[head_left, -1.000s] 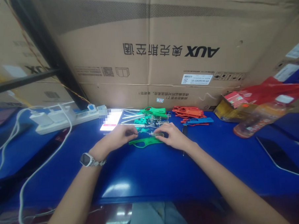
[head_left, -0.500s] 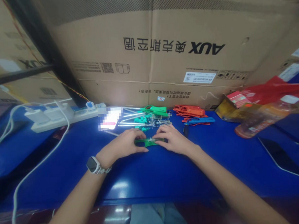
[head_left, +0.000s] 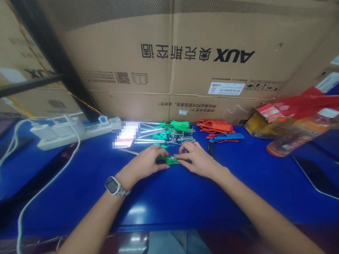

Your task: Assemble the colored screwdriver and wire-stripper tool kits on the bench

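A green plastic lighter shell lies lengthwise between my hands, low over the blue table. My left hand is closed on its left end, thumb below and fingers above. At the other end my right hand pinches the shell, its fingertips near a small pale part in the middle. That part is too small to make out. Just beyond my hands are metal tubes, teal plastic pieces, another green shell and small metal parts.
Orange-red shells and a blue shell lie at the back right, near a black pen-like item. Farther right are a drink bottle and a phone. A power strip with white cables stands left. A large carton backs the table.
My left hand has shifted slightly right along the shell, and its thumb and fingers are closer together. The green shell appears tilted more edge-on. My right hand keeps its pinch.
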Action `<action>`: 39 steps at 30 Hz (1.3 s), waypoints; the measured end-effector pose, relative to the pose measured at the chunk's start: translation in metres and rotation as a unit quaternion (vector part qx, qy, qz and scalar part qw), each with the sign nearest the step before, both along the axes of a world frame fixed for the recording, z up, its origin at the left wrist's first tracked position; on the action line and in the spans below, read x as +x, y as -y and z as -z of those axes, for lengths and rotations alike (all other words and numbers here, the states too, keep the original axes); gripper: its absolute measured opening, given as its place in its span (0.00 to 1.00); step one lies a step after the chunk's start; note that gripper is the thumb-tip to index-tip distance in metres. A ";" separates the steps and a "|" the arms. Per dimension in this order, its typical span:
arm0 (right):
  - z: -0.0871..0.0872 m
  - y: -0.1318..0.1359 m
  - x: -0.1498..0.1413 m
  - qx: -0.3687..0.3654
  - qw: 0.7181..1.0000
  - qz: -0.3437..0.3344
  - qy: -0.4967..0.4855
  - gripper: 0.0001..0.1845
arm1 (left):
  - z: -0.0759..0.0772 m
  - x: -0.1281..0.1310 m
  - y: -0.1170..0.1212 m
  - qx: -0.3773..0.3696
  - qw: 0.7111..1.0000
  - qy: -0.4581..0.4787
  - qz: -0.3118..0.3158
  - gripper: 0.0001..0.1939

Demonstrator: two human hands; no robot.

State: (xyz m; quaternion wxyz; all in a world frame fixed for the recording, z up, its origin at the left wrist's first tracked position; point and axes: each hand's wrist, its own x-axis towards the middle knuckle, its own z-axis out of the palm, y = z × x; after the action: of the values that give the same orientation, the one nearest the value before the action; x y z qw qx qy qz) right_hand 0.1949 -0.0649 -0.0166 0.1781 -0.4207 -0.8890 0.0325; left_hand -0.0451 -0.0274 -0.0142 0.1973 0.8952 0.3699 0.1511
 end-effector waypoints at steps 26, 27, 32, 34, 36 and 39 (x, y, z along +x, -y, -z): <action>-0.006 0.017 -0.002 -0.014 0.996 0.038 0.074 0.20 | 0.003 0.010 0.007 0.078 0.994 -0.071 0.029 0.18; -0.007 0.018 -0.003 -0.010 0.996 0.044 0.079 0.21 | 0.004 0.011 0.007 0.079 0.994 -0.067 0.026 0.19; -0.008 0.021 -0.007 0.017 0.994 0.064 0.085 0.25 | 0.008 0.019 0.007 0.096 0.994 -0.048 0.018 0.13; -0.005 0.019 -0.006 0.017 0.996 0.064 0.064 0.25 | 0.011 0.022 0.005 0.094 0.995 -0.031 0.021 0.11; -0.002 0.013 -0.003 0.017 0.998 0.059 0.024 0.22 | 0.014 0.024 0.003 0.091 0.996 -0.008 0.020 0.11; 0.001 -0.006 0.004 0.036 0.993 0.079 -0.073 0.19 | 0.016 0.027 0.001 0.086 0.996 0.012 0.007 0.14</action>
State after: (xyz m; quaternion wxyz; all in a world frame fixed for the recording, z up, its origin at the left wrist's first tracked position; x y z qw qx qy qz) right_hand 0.1984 -0.0593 -0.0176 0.2598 -0.4797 -0.8379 0.0170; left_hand -0.0183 -0.0283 -0.0304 0.1247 0.9095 0.3468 0.1922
